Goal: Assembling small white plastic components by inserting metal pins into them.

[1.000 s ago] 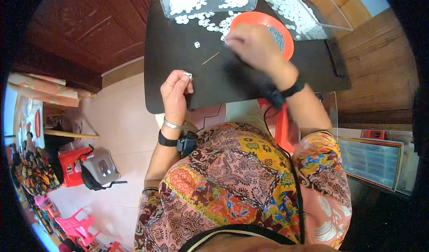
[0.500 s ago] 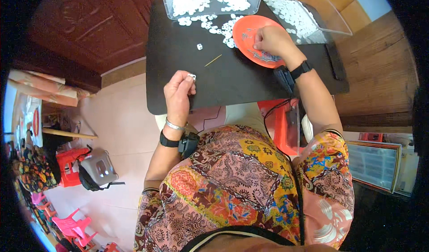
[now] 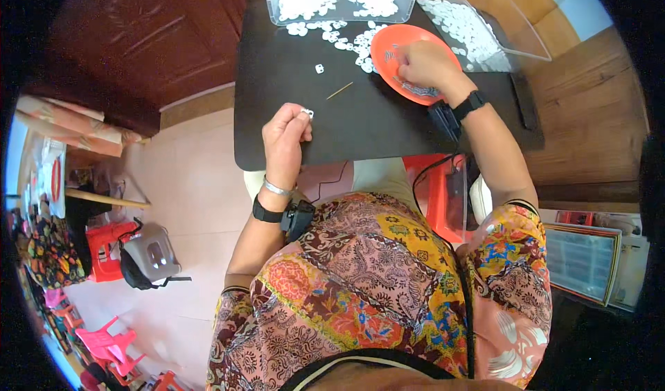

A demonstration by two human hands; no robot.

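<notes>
My left hand [image 3: 284, 133], over the near left part of the dark table, pinches a small white plastic piece [image 3: 307, 114] between thumb and fingers. Over the orange plate [image 3: 380, 47] is my right hand [image 3: 424, 64], its fingers bent down and drawn together. Small metal pins [image 3: 417, 89] lie on that plate, some beside my fingers; whether I grip one is hidden. Between my hands a thin yellowish stick [image 3: 340, 90] rests on the table. A single white piece [image 3: 319, 68] lies a little beyond it.
Loose white pieces [image 3: 365, 47] are scattered left of the plate. Behind them a clear bin [image 3: 277, 21] holds many more. Another clear container [image 3: 526, 50] with white pieces [image 3: 471, 34] stands at the far right. The table's near edge [image 3: 332, 162] runs close to my body.
The view has shifted slightly, so the table appears a little further right. My right hand stays over the plate, fingers bent, and my left keeps hold of the white piece.
</notes>
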